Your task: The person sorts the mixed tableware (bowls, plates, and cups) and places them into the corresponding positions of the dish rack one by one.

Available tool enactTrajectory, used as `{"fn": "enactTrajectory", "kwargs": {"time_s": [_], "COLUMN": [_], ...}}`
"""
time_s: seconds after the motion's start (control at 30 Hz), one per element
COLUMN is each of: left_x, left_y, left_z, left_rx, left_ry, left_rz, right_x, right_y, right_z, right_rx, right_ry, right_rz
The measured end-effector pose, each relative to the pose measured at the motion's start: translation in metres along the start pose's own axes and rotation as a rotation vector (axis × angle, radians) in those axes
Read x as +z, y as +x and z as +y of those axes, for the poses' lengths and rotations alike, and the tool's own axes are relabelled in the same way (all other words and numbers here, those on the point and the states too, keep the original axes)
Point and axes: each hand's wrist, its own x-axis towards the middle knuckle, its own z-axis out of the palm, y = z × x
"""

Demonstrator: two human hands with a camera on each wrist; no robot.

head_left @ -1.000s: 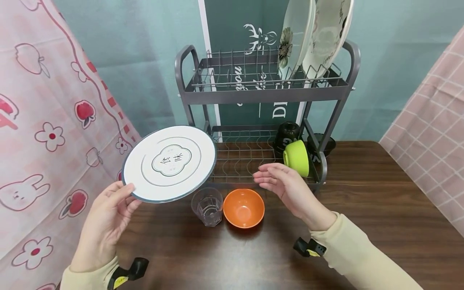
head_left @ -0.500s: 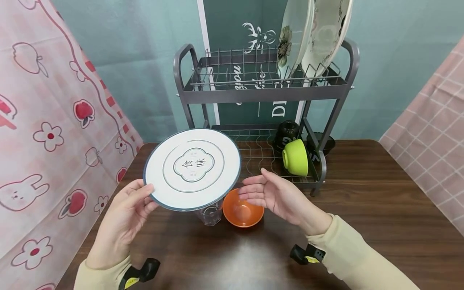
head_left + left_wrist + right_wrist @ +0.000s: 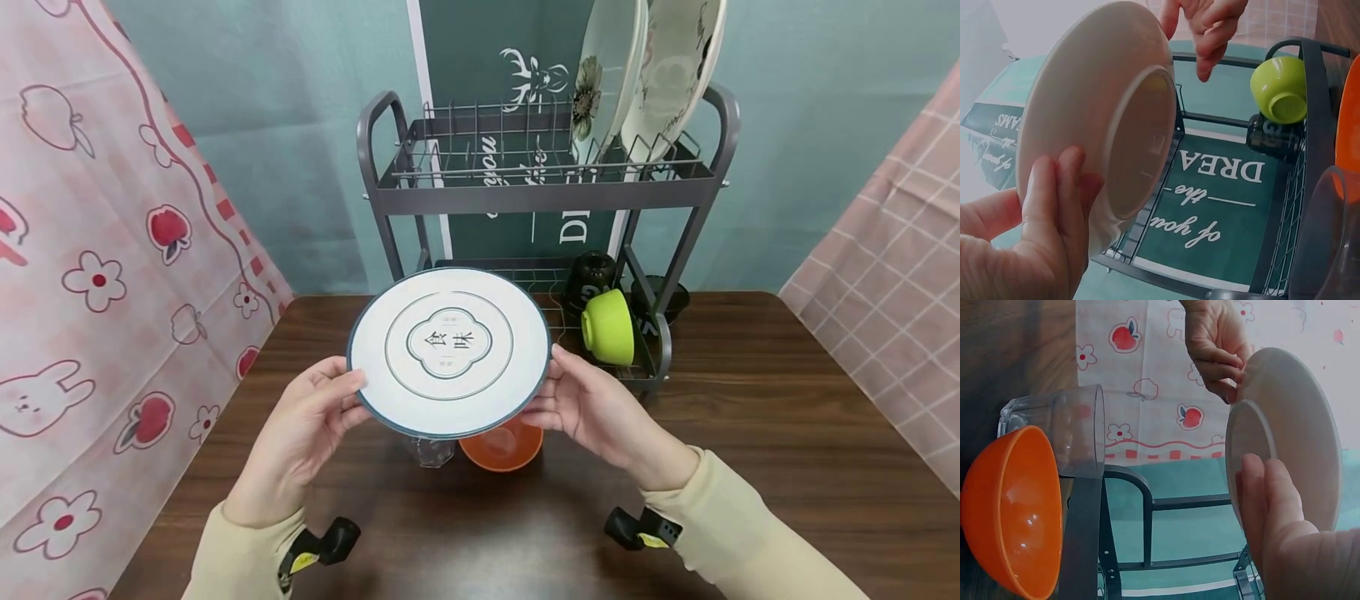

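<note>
A white plate (image 3: 450, 392) with a blue rim and a printed centre is held tilted above the table. My left hand (image 3: 303, 425) pinches its left rim, thumb on top and fingers on the underside, as the left wrist view shows. At the opposite rim is my right hand (image 3: 592, 408), thumb tip right at the edge and fingers extended, overlapping the underside in the right wrist view. Below the plate stand an orange bowl (image 3: 501, 450) and a clear cup (image 3: 432, 452), both partly hidden by it in the head view.
Behind the plate stands a grey two-tier dish rack (image 3: 540, 198). Large plates (image 3: 671, 79) lean upright at its top right. A green bowl (image 3: 609, 327) lies on its side on the lower tier, beside a black cup (image 3: 588, 279). A dark bowl (image 3: 667, 296) sits behind.
My left hand has carried the plate rightward, in front of the rack and over the cup and part of the orange bowl. My right hand has come down to the plate's right rim.
</note>
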Motion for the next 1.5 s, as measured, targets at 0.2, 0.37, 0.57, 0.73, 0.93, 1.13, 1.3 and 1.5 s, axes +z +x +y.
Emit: {"fn": "enactTrajectory", "kwargs": {"time_s": [0.2, 0.37, 0.57, 0.73, 0.93, 1.13, 1.3, 1.5], "left_x": [0.005, 0.008, 0.01, 0.015, 0.018, 0.014, 0.006, -0.006], "left_y": [0.007, 0.018, 0.031, 0.039, 0.044, 0.051, 0.063, 0.087], "left_z": [-0.003, -0.009, -0.018, -0.022, -0.024, -0.022, -0.019, -0.016], "left_rx": [-0.055, -0.1, -0.128, -0.153, -0.176, -0.156, -0.072, 0.047], "left_ry": [0.022, 0.044, 0.083, 0.095, 0.095, 0.164, 0.201, 0.181], "left_rz": [0.012, -0.003, -0.004, -0.01, -0.048, -0.104, 0.023, 0.238], "right_x": [-0.002, -0.008, -0.014, -0.018, -0.022, -0.023, -0.025, -0.03], "right_y": [-0.004, -0.009, -0.015, -0.019, -0.023, -0.026, -0.03, -0.034], "right_z": [0.0, -0.002, -0.002, 0.0, 0.0, 0.0, -0.002, -0.006], "right_rx": [-0.028, -0.04, -0.012, -0.002, 0.004, -0.014, -0.048, -0.101], "right_ry": [-0.005, -0.027, -0.025, -0.037, -0.013, -0.006, -0.05, -0.069], "right_rz": [0.027, 0.026, 0.059, 0.099, 0.125, 0.155, 0.202, 0.241]}}
